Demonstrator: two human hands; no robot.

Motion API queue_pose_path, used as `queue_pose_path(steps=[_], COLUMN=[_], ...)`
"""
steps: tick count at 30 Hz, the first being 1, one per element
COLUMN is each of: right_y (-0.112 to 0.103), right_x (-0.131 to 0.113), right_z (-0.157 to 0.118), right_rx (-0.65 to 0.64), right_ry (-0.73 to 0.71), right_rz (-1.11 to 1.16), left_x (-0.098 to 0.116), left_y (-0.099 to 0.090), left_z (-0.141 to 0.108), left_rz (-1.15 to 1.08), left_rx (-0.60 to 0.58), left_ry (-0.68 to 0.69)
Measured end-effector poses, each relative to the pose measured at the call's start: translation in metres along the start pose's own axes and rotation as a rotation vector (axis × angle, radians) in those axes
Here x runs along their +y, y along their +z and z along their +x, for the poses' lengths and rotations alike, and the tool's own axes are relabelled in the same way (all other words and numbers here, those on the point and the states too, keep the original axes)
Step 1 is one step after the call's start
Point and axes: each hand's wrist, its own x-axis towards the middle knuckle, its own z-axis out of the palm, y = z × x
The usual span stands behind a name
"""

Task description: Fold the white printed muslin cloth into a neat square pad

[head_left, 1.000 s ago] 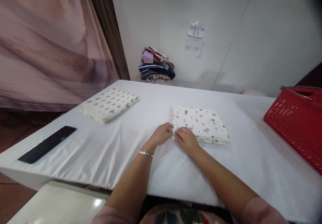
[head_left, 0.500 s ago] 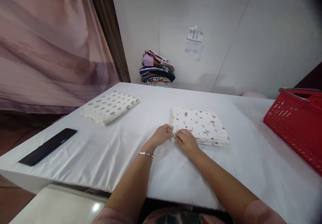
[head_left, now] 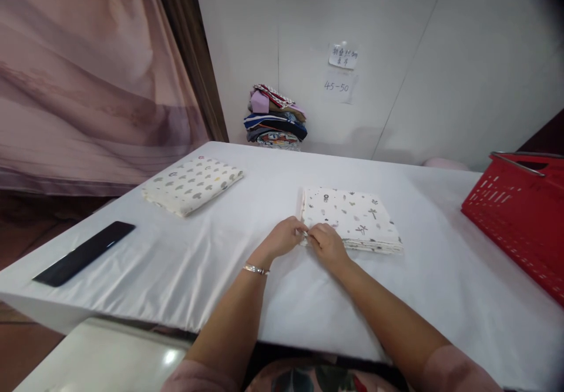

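Observation:
A white cloth with small dark prints (head_left: 352,213) lies folded in several layers on the white table (head_left: 264,186). At its near left corner, my left hand (head_left: 285,236) pinches the cloth's edge between thumb and fingers. My right hand (head_left: 326,245) is right beside it, its fingers closed on the same corner, and its back faces up. The fingertips of both hands almost touch. A silver bracelet (head_left: 256,269) is on my left wrist.
Another folded cloth with grey prints (head_left: 194,185) lies at the table's left. Nearer sits a flat black object (head_left: 83,254). A red basket (head_left: 520,215) stands at the right edge. Stacked fabrics (head_left: 275,119) are behind the table, by the wall.
My left fingers have shifted slightly to the right, closer to my right fingertips at the cloth's corner. The folded cloths have stayed in place.

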Motion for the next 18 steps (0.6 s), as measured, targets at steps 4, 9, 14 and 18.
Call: queue_pose_path(steps=[4,9,14,18], right_y=[-0.011,-0.041,-0.066,-0.068], right_x=[-0.003,0.01,0.032,0.038], right_z=[-0.002,-0.021,-0.048,-0.055], right_rx=[-0.04,-0.03,0.011,0.028], right_ry=[-0.01,0.023,0.068,0.064], right_rz=[0.049,0.006,-0.074,-0.089], left_x=[0.002,0.002,0.003,0.008], left_y=[-0.001,-0.003,-0.004,-0.002], left_z=[0.0,0.0,-0.001,-0.002], left_rz=[0.033,0.034,0.092,0.152], left_rx=[-0.027,-0.058,-0.098,-0.066], left_ry=[-0.057,-0.095,-0.115,-0.089])
